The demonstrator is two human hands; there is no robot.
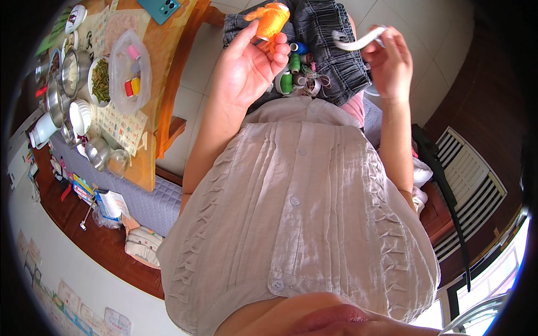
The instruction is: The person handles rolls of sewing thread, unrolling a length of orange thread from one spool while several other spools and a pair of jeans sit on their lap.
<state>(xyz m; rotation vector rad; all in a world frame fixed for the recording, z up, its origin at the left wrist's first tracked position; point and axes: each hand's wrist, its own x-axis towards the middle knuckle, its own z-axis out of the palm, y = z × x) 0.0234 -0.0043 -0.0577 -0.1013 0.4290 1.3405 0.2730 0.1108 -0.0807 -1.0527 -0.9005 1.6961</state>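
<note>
My left hand (252, 67) holds up a spool of orange thread (271, 23), with loose orange strands between the fingers. In my right hand (391, 63), over the other side of my lap, is a curved white strip (361, 42); its exact kind is unclear. Dark denim cloth (336, 67) lies across my lap. On it, between the two hands, rest green thread spools (286, 82), a blue spool (299, 48) and a tangle of mixed threads (313, 80). Neither hand touches these.
At the left stands a wooden table (145, 168) with a clear plastic bag (119, 101) holding small colored spools, a bowl of green vegetables (96, 94), metal bowls (54, 101) and a phone (162, 10). Beyond it is a padded bench (164, 206). A white slatted chair (470, 176) is at the right.
</note>
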